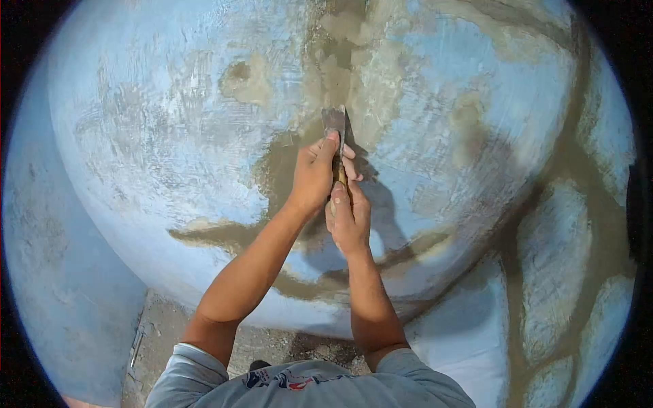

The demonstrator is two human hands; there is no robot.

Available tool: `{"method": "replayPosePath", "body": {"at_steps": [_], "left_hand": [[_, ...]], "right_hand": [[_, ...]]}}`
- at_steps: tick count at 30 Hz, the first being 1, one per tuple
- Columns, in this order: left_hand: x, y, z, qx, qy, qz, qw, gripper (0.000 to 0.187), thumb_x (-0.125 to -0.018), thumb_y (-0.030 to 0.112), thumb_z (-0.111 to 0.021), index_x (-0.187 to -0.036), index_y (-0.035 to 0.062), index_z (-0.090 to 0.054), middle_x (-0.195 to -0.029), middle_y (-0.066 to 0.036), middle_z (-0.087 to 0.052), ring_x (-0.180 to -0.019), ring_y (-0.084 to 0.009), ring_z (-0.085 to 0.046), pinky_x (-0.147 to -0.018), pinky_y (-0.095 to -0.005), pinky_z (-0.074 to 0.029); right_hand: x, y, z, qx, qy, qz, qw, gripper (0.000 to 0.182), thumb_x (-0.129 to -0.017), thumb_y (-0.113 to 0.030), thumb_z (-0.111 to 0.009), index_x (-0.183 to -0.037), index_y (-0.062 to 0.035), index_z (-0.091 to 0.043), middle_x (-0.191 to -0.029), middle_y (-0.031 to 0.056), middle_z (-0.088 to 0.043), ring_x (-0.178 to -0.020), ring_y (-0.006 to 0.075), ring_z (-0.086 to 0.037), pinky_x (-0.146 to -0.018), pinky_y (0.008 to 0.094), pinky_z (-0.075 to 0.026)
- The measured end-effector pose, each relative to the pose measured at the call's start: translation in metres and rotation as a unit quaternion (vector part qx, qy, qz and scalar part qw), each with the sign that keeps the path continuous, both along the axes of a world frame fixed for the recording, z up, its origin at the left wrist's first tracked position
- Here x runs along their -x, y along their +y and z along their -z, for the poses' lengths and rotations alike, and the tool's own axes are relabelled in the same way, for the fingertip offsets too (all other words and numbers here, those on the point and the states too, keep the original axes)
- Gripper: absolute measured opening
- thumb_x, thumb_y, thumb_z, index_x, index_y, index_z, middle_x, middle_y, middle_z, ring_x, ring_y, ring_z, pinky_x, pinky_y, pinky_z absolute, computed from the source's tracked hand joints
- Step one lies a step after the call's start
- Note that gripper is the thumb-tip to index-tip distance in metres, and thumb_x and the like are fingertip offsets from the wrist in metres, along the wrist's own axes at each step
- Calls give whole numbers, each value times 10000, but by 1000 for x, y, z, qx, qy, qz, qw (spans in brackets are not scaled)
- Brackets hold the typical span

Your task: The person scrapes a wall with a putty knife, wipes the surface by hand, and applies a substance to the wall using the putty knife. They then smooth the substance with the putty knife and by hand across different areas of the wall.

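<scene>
A putty knife [334, 121] with a grey metal blade and a yellowish handle points up and away from me, in front of the rounded blue surface [272, 47]. My left hand [315, 171] is closed at the blade, thumb pressed on its face and fingertips showing past its right edge. Just below, my right hand [350, 221] wraps round the handle. The blade tip overlaps a brown-grey filler strip [338, 75] that runs up the surface. Behind my hands lies a wider dark filler patch [280, 170].
Curved filler bands [211, 234] cross the lower bulge. At right, thick brown filler lines [605, 204] frame pale blue panels [554, 251]. Below the bulge is a rough, debris-strewn floor [272, 343]. A blue wall-like surface [47, 272] stands at left.
</scene>
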State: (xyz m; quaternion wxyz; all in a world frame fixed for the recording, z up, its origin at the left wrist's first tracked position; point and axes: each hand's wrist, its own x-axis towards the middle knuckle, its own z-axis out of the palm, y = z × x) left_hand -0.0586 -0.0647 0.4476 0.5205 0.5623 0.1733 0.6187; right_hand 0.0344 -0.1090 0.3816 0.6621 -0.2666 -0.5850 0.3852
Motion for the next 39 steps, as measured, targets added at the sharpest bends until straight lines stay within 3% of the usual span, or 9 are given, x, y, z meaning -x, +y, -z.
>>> {"method": "replayPosePath", "body": {"at_steps": [9,14,16,20,23,27,31,38,39], "left_hand": [[7,0,-16,21,-29,-3,999,409,-1090,364,-509,-908,17,-625,-592,-66,-579,-548,-213,-645,-541,-338,-529],[7,2,-34,23,-54,5,998,416,-1085,370,-521,-885,22,-628,-564,-59,-560,-535,-203,-644,-515,-334,-524],[12,-8,-36,29,-2,-27,999,422,-1083,380,-527,-886,21,-631,-563,-60,-561,-538,-204,-638,-526,-330,-524],[13,-3,-35,31,2,-30,999,464,-1091,346,-500,-833,-16,-632,-575,-99,-594,-513,-219,-633,-505,-333,-519],[12,6,-48,23,-23,-5,999,471,-1086,362,-514,-829,-13,-635,-577,-97,-595,-510,-224,-635,-502,-336,-517],[20,-7,-41,33,8,-20,999,426,-1077,369,-537,-856,15,-624,-590,-75,-575,-527,-225,-620,-530,-348,-524],[19,1,-66,20,-17,-7,1000,414,-1077,341,-524,-867,-2,-620,-607,-93,-582,-541,-242,-636,-528,-359,-526],[33,3,-69,19,-2,21,1000,410,-1073,327,-532,-860,-11,-623,-599,-107,-589,-546,-257,-646,-554,-366,-532],[33,1,-76,5,-1,13,1000,408,-1073,316,-527,-857,-17,-621,-606,-110,-586,-547,-256,-644,-542,-361,-524]], "right_hand": [[15,8,-10,-97,-91,113,985,511,-1084,-195,-441,-1543,27,-409,-947,127,-651,-742,196,-575,-735,358,-503],[16,1,-36,-48,-41,26,998,425,-1099,-209,-427,-1422,46,-531,-869,81,-599,-705,140,-542,-666,319,-468],[23,-5,-29,-30,2,19,999,352,-1102,-229,-434,-1267,43,-586,-822,44,-572,-667,106,-503,-613,292,-426],[31,-9,-32,-39,20,35,998,306,-1104,-239,-432,-1157,25,-577,-782,18,-559,-645,96,-488,-584,296,-406],[23,-3,-48,-21,-11,-3,1000,348,-1102,-230,-424,-1291,30,-557,-804,29,-563,-647,95,-488,-586,295,-408],[38,-13,-39,-37,25,26,999,356,-1101,-252,-441,-1289,27,-557,-805,31,-562,-640,93,-492,-574,280,-400],[37,-1,-68,-122,-11,68,990,323,-1100,-251,-437,-1186,21,-587,-749,12,-532,-603,84,-460,-550,278,-388],[52,-14,-70,-19,75,2,997,290,-1089,-229,-446,-1133,12,-600,-771,10,-531,-603,72,-443,-550,280,-372],[56,-11,-78,-63,54,41,996,298,-1080,-237,-457,-1147,14,-603,-794,4,-535,-637,66,-449,-580,270,-385]]}}
